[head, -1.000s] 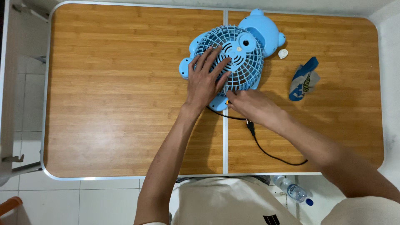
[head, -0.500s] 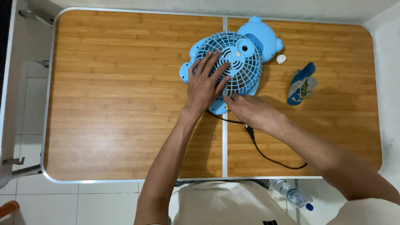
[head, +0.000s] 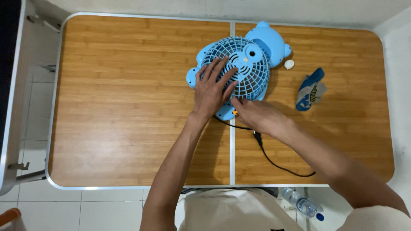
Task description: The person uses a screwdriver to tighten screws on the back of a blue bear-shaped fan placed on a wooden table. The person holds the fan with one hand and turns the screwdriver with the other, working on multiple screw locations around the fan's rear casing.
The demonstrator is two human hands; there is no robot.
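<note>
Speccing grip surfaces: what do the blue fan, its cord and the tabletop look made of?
Blue fan: moulded plastic by the look, smooth with a slight sheen, its grille thin moulded ribs under the left hand.
Cord: black, flexible, matte jacket, probably rubber or PVC.
Tabletop: bamboo-like striped wood grain, satin finish, possibly laminate; pale metal-looking rim.
Right hand rests at the fan's base.

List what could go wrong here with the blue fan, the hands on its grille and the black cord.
1. The left hand lies spread on the blue fan grille with fingertips over the gaps; one might slip in.
2. The black cord runs under the right hand and forearm; a snag could tug the fan.
3. The small white piece lies loose beside the fan and could be knocked off the table.
</note>
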